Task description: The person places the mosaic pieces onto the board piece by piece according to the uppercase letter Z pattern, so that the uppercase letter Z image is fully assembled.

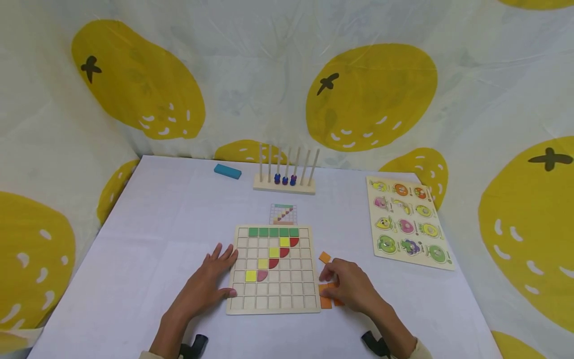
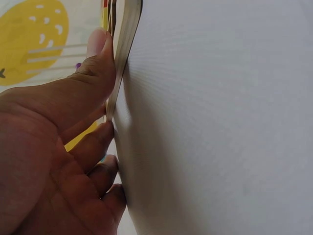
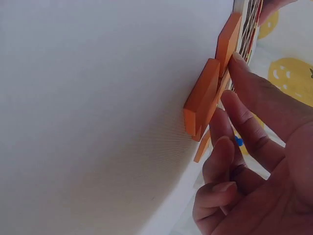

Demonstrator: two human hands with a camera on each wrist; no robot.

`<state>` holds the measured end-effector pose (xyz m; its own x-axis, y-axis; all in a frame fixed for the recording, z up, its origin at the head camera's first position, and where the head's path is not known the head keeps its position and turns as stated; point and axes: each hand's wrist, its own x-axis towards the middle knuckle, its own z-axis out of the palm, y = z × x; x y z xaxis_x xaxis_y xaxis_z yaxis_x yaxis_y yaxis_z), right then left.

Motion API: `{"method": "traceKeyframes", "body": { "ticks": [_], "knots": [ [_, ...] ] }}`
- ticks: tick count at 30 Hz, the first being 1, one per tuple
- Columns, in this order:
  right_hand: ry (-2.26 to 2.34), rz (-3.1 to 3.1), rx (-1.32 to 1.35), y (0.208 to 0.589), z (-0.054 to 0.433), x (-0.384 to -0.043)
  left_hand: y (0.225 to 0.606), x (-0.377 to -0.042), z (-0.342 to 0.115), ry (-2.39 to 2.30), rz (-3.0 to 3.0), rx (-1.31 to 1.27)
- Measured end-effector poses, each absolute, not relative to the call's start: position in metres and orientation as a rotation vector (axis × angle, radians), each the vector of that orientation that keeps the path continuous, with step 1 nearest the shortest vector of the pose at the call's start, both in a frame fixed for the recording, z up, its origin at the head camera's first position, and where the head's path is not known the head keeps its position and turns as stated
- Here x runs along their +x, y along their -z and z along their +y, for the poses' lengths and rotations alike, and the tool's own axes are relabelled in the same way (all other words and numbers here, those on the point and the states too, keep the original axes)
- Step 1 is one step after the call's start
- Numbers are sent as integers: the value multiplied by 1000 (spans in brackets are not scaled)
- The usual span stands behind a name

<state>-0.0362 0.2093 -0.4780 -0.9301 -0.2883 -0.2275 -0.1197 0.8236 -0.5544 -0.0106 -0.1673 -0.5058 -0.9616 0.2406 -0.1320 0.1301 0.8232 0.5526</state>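
Note:
A wooden grid board [image 1: 298, 289] lies on the table in the head view, with a row of green squares [image 1: 273, 232] at its top. Yellow squares [image 1: 250, 275] and red quarter-circles [image 1: 273, 263] run diagonally across it. My left hand [image 1: 210, 275] rests against the board's left edge, fingers spread; the left wrist view shows its thumb on the rim. To the right of the board, my right hand [image 1: 352, 286] reaches over several orange squares [image 3: 200, 100]. Its thumb touches one orange square, and its other fingers bend loosely near the pile. Another orange square [image 1: 325, 257] lies apart, beyond the fingers.
A small printed pattern card [image 1: 283, 213] lies just behind the board. Farther back are a peg stand [image 1: 284, 187] with dark blue and red beads and a blue block [image 1: 227, 171]. A fruit puzzle board [image 1: 408, 222] lies at the right.

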Motion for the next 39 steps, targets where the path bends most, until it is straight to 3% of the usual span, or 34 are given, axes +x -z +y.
{"method": "traceKeyframes", "body": {
  "ticks": [39],
  "knots": [
    [726, 2549, -523, 470, 213, -39, 503, -10, -167, -811, 2820, 292]
  ]
}}
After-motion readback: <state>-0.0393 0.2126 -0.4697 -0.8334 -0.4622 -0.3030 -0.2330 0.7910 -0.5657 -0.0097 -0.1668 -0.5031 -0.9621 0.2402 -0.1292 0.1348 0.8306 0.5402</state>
